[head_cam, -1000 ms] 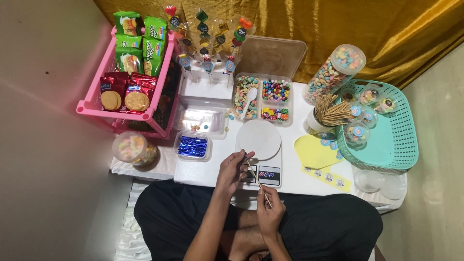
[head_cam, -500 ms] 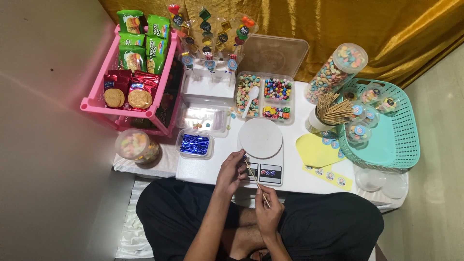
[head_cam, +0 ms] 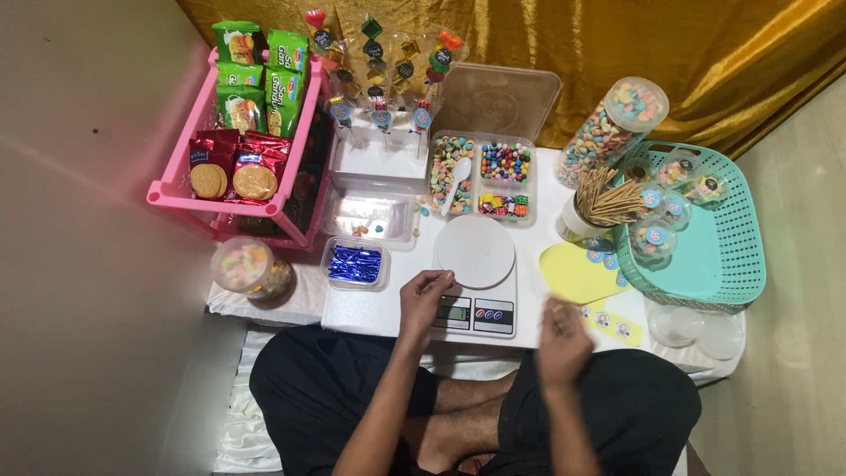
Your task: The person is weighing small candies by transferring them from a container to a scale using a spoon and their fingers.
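Resting at the front edge of the white digital kitchen scale (head_cam: 476, 278), the left hand (head_cam: 423, 300) has fingers curled; whether it grips something, I cannot tell. The right hand (head_cam: 561, 339), blurred, hovers near the yellow sticker sheet (head_cam: 577, 273).

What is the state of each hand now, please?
Left hand: fingers curled, at the front edge of the kitchen scale; holding something cannot be told.
Right hand: blurred, cannot tell.

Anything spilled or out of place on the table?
A few loose candies lie on the bare tabletop between the divided candy box and the clear tray, outside any container. The right hand is motion-blurred. Nothing else stands out.
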